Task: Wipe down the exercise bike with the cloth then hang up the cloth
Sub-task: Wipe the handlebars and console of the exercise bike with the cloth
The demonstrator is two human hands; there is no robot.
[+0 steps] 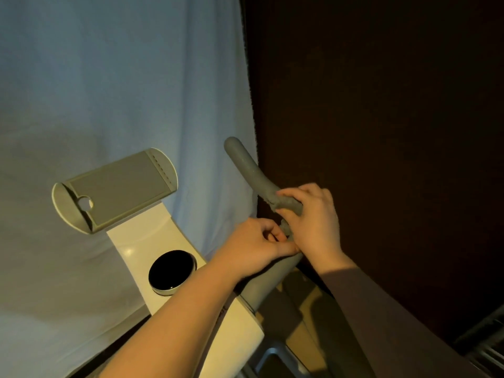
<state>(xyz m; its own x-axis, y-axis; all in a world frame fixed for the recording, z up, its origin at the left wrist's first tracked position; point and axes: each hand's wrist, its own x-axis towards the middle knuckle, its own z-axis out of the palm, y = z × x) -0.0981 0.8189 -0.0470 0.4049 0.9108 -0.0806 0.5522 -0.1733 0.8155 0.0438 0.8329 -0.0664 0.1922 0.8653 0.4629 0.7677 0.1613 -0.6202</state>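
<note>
While both hands grip a grey cloth (apparently) round the handlebar, wiping is underway; next, slide toward its tip.

Pale blue sheet hanging left, dark brown wall right

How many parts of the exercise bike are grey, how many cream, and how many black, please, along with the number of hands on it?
Grey: 2, the handlebar and the tablet holder
Cream: 1, the bike column
Black: 1, the round dial
Hands: 2, the left hand and the right hand, both gripping the handlebar
Total: 6
</note>
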